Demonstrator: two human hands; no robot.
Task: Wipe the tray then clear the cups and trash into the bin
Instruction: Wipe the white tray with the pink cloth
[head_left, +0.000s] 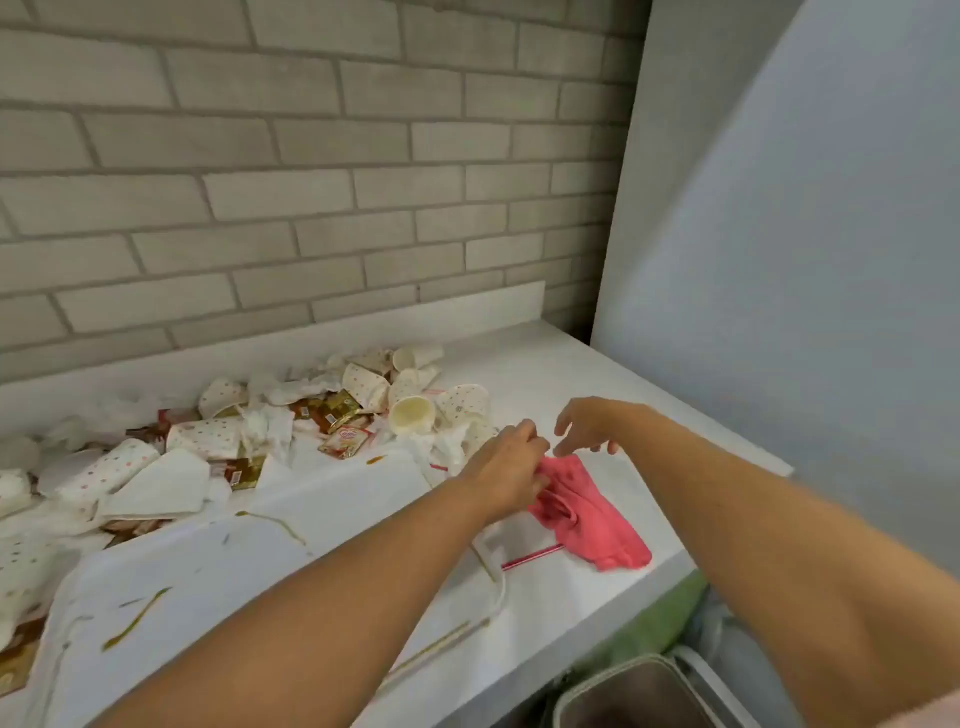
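Note:
A white tray (270, 561) smeared with brownish streaks lies on the counter in front of me. A pink cloth (597, 519) lies crumpled at the tray's right end. My left hand (511, 470) pinches the cloth's upper left edge. My right hand (587, 426) hovers just above the cloth with fingers spread and holds nothing. Behind the tray lies a heap of dotted paper cups (363, 387), crumpled tissues (267, 426) and snack wrappers (337, 410). A grey bin (623, 696) stands open below the counter's front edge at the lower right.
A red-and-white straw (530, 557) lies by the cloth, and a pale one (441, 647) lies near the counter's front edge. A brick wall backs the counter; a grey panel (779, 260) closes off the right side. Something green (660, 618) sits beside the bin.

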